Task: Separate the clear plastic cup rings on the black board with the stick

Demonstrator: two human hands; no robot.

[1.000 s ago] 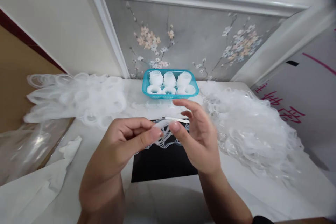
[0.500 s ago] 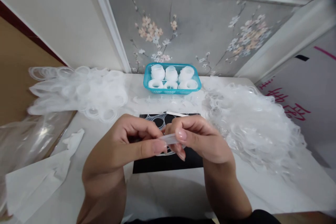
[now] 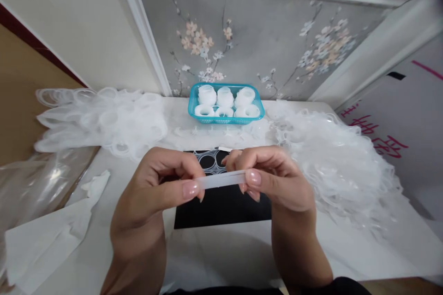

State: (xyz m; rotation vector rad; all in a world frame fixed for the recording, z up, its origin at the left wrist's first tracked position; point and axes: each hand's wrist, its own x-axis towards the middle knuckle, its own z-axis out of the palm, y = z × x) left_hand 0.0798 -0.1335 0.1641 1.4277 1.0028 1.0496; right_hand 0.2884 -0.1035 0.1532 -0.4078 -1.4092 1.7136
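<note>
A translucent white strip (image 3: pixel 221 179), possibly a soft plastic ring seen edge-on, is stretched between my two hands. My left hand (image 3: pixel 161 186) pinches its left end between thumb and fingers. At the other end, the thumb and fingers of my right hand (image 3: pixel 273 179) are closed on it. Beneath the hands lies a black sheet (image 3: pixel 221 209) with clear rings (image 3: pixel 209 162) resting on its far part. A small white stick (image 3: pixel 224 149) at the sheet's far edge is partly covered by my right hand.
A teal basket (image 3: pixel 226 120) holding several stacks of white rings stands by the wall. Heaps of translucent rings lie at the left (image 3: pixel 104 120) and right (image 3: pixel 341 166) of the white table (image 3: pixel 221 258). Crumpled white paper (image 3: pixel 48 239) and clear plastic film (image 3: pixel 44 182) are at the left.
My hands have moved apart, and the white strip between them now shows longer and straighter. The rings on the black sheet are more exposed.
</note>
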